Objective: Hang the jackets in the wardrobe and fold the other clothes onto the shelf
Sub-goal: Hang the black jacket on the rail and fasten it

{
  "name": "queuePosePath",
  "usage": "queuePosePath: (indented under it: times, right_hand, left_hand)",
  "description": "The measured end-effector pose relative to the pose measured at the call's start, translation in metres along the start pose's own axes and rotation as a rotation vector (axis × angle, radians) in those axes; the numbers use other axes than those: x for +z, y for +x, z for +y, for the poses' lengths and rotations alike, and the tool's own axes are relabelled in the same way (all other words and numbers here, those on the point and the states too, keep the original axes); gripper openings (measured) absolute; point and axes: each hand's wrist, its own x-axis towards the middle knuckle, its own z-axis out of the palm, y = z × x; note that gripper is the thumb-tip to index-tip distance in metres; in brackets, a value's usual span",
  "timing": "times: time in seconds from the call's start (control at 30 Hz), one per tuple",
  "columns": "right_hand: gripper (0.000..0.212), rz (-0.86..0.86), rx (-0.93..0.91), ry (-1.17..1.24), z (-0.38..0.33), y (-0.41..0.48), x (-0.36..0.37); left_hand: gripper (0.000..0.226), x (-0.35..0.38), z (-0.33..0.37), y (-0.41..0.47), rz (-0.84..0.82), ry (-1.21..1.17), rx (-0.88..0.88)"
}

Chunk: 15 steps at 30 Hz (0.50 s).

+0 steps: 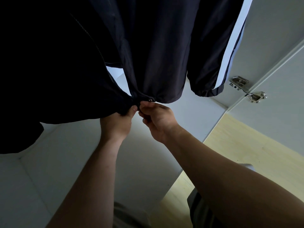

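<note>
Navy jacket [156, 55], white-striped sleeve [213, 63], hangs unzipped; left hand [116, 122] and right hand [158, 119] pinch its hem [164, 98].

The left forearm [98, 170] and right forearm [205, 162] are bare and extend forward, converging. The left hand [117, 123] grips the hem of the jacket [156, 63], fingers curled and thumb on top. The right hand [158, 121], just beside it, has its fingers curled inward and pinches the same hem next to the left thumb.

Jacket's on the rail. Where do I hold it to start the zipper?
Grip the dark jacket at its bottom hem, from below, one front edge each side of the zipper. The hem hangs lowest there, and the left hand and right hand pinch it.
</note>
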Motion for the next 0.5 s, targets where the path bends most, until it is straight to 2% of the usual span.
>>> queuePosePath:
  times: [0.17,0.37,0.5]
  right_hand:
    - [0.018,0.037,-0.023,-0.048,-0.002,-0.0017,-0.0007]
    - [0.019,0.017,-0.017,-0.064,-0.0024,-0.0038,-0.001]
    - [0.025,0.003,-0.05,-0.077,-0.0008,-0.0067,0.0023]
  left_hand:
    - [0.036,-0.0003,-0.0007,-0.0017,-0.057,0.142,0.084]
    - [0.03,-0.0001,-0.0008,-0.0041,0.01,0.223,0.202]
    - [0.03,0.0017,-0.0051,-0.0047,0.014,0.23,0.194]
